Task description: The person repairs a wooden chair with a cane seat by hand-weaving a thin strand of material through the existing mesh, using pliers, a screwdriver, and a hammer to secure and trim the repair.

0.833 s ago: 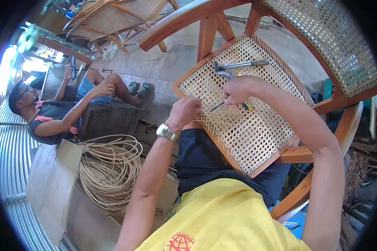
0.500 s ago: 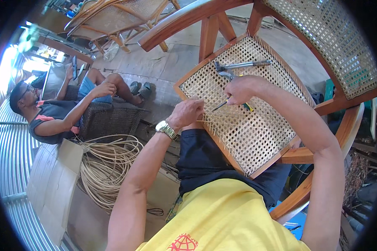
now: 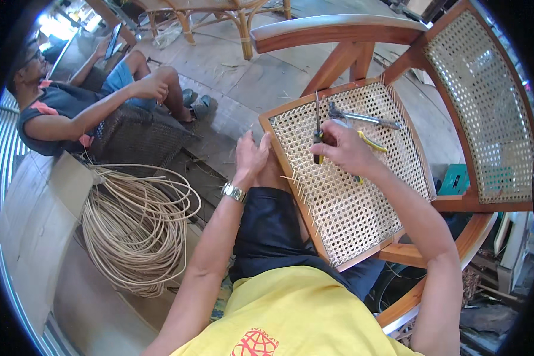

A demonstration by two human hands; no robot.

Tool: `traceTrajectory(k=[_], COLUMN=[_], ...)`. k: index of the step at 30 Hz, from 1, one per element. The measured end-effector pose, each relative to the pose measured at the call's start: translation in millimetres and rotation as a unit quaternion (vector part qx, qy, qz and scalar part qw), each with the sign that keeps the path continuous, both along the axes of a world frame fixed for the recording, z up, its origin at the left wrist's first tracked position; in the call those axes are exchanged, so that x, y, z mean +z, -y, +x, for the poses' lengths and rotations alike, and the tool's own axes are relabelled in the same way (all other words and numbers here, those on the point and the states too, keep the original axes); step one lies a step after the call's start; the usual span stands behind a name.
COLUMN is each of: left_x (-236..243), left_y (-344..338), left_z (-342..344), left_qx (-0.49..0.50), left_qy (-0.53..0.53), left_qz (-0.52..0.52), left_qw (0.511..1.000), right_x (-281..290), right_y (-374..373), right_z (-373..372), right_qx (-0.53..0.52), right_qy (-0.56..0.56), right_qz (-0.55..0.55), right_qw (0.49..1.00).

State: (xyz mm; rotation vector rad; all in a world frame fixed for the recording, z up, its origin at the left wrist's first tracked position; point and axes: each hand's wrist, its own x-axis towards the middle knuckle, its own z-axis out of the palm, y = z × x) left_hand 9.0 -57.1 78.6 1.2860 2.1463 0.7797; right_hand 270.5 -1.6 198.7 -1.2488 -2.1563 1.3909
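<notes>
A wooden chair with a woven cane seat [image 3: 362, 196] stands in front of me, its cane backrest [image 3: 486, 107] at the right. My right hand [image 3: 344, 148] grips a thin awl-like tool [image 3: 318, 127], held upright over the seat's weave. My left hand [image 3: 250, 155] rests against the seat's left wooden rim, fingers curled loosely, a metal watch on its wrist. Whether it holds a cane strand cannot be told. Metal pliers [image 3: 362, 117] and a yellow-handled tool [image 3: 371, 142] lie on the seat beyond my right hand.
A large coil of cane strands [image 3: 136, 225] lies on the floor at the left beside a cardboard sheet [image 3: 35, 225]. A seated person [image 3: 77, 107] works at the far left. Rattan furniture [image 3: 219, 12] stands at the back. A green box [image 3: 455, 178] sits under the chair.
My right hand has turned the thin tool from slanting to upright over the seat. My left hand stays at the seat's left rim.
</notes>
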Motion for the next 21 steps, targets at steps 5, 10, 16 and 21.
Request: traceTrajectory(k=[5, 10, 16, 21], left_x=[6.0, 13.7, 13.6, 13.4], left_y=[-41.9, -47.8, -48.8, -49.7], left_z=[31.6, 46.3, 42.6, 43.7], left_qx=[0.094, 0.124, 0.12, 0.121], left_qy=[0.026, 0.047, 0.032, 0.039], left_qz=[-0.011, -0.019, -0.012, -0.017], left_qw=[0.995, 0.991, 0.992, 0.992], right_x=[-1.6, -37.1, -27.5, -59.9], right_y=[25.4, 35.7, 40.3, 43.2], right_z=[-30.7, -21.6, -30.1, -26.4], right_qx=[0.057, 0.055, 0.065, 0.091], right_qy=[-0.037, -0.055, -0.093, -0.034], right_qz=[0.095, 0.191, 0.29, 0.272], right_qw=[0.993, 0.979, 0.95, 0.957])
